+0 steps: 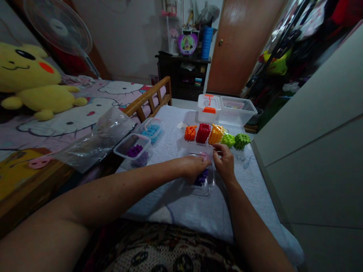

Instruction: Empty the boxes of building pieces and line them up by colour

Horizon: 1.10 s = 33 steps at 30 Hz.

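A clear plastic container (pixel 210 180) with dark purple pieces (pixel 202 177) in it stands on the cloth-covered table in front of me. My left hand (pixel 195 166) reaches over its left side, fingers bent together at the opening; what they hold, if anything, is hidden. At the container's far right corner is my right hand (pixel 224 160), its thumb and forefinger pinched at the clear rim. Behind the hands stand an orange block (pixel 190 133), a red block (pixel 203 133), a yellow-orange block (pixel 216 134), a lime cluster (pixel 228 140) and a green cluster (pixel 242 141).
To the left are a tub of purple pieces (pixel 135 151) and a tub of blue pieces (pixel 151 131), beside a plastic bag (pixel 96 139). A lidded box (pixel 209 107) and an uncovered clear bin (pixel 238 109) stand at the table's far end.
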Each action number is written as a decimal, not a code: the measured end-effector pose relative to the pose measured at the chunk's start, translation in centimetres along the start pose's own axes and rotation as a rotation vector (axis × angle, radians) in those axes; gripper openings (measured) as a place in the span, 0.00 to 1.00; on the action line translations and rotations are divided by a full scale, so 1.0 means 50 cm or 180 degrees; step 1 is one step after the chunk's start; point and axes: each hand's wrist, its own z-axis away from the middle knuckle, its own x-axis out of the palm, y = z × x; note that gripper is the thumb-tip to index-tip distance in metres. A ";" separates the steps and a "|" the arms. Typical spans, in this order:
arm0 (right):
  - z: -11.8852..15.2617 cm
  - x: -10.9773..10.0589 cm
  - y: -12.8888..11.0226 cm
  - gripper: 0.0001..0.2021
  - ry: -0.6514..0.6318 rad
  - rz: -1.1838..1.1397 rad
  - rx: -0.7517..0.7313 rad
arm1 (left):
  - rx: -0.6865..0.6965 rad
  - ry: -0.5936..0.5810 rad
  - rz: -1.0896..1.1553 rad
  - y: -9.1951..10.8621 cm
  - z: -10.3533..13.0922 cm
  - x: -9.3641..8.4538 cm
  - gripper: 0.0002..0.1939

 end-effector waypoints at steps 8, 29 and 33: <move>0.002 -0.004 -0.003 0.10 -0.0062 -0.0071 0.0091 | 0.0101 -0.0678 0.0377 -0.008 0.011 -0.063 0.35; 0.008 0.003 0.008 0.13 -0.0367 -0.0324 0.0389 | 0.0147 -0.0418 0.0135 0.015 0.022 -0.049 0.15; 0.013 0.006 0.011 0.14 -0.0359 -0.0465 0.0452 | 0.0102 -0.0042 0.0251 0.000 0.034 -0.049 0.14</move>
